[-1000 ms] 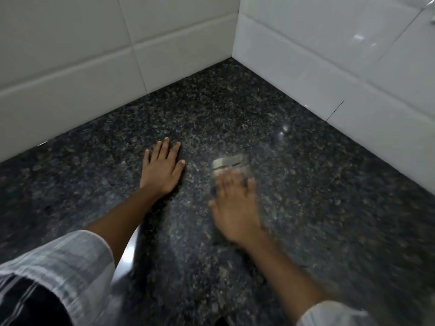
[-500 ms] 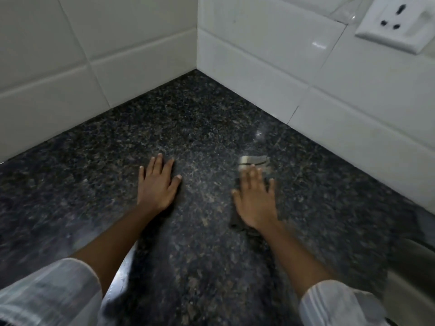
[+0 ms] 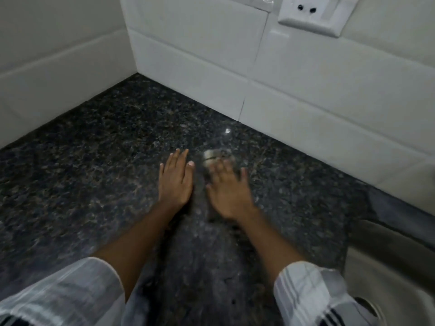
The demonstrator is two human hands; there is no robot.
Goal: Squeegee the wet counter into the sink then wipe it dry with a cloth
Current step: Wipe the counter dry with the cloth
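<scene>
The dark speckled granite counter [image 3: 98, 165] fills the view. My left hand [image 3: 175, 180] lies flat on it, palm down, fingers together and nothing in it. Just to its right, my right hand [image 3: 227, 191] presses flat on a small grey cloth [image 3: 215, 157]. The cloth's far edge shows beyond my fingertips; the rest lies under the palm. The right hand is motion-blurred. The sink [image 3: 386, 274] shows at the lower right, with its drain beside my right sleeve. No squeegee is in view.
White tiled walls [image 3: 294, 90] meet in a corner at the back of the counter. A white wall socket [image 3: 313, 15] sits on the right wall at the top. My striped sleeves cover the lower corners.
My right hand with the cloth has slid left, close beside my left hand. The view has swung right, bringing the sink and socket further in. My left hand stays planted.
</scene>
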